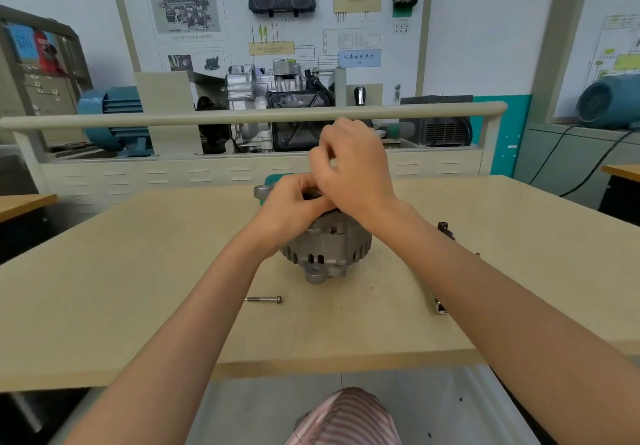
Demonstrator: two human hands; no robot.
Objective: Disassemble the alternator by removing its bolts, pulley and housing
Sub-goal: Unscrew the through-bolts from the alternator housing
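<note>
Alternator [327,247] sits mid-worktop [138,289], grey ribbed housing facing the camera. Both hands meet on its top: the left hand [294,202] curls around a dark part there, the right hand [353,164] pinches above it with bent fingers. One loose bolt [265,300] lies just in front, apart from the housing.

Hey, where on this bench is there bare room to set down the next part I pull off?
Widest bare patch: the left half of the table, left of the alternator and the loose bolt. Also bare is the near edge between your forearms, below the bolt. The right side is crowded: small parts lie by your right forearm.
</note>
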